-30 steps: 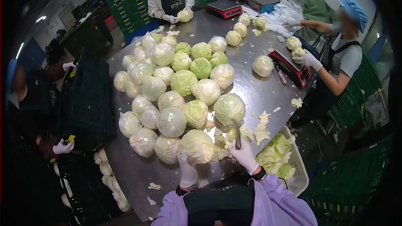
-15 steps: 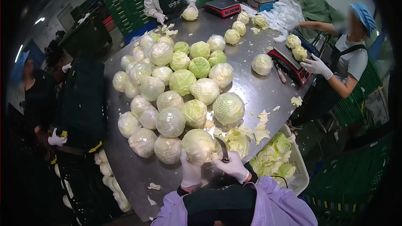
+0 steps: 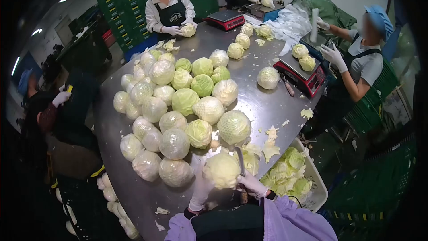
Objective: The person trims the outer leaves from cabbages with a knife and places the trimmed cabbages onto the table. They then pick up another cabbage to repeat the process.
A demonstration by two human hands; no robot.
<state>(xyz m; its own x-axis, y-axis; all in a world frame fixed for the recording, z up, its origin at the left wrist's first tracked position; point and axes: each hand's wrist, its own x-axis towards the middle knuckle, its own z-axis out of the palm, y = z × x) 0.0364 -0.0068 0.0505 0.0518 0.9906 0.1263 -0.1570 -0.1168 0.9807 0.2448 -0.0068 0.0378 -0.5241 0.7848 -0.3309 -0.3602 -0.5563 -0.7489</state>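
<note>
A pale, trimmed cabbage [image 3: 221, 171] stands at the table's near edge in front of me. My left hand [image 3: 203, 185], in a white glove, grips its left side, with the fingers partly hidden. On the other side, my gloved right hand [image 3: 253, 184] is closed around a knife [image 3: 241, 163]. Its curved blade points up and away, close to the cabbage's right side. Loose cabbage leaves [image 3: 250, 163] lie just beyond the blade. Left and ahead are many cabbages, several in clear wrap, such as a wrapped cabbage [image 3: 175, 172] near my left hand.
A white crate [image 3: 317, 187] of leaves stands below the metal table's [image 3: 133, 201] right edge. Red scales [image 3: 307, 78] hold two cabbages, with another knife [image 3: 287, 85] beside them. Co-workers stand around the table; the one at right [image 3: 365, 58] holds a white roll.
The cabbage in my left hand has turned and looks paler. My right hand has brought the knife more upright beside it. The right co-worker's hand has left the scales.
</note>
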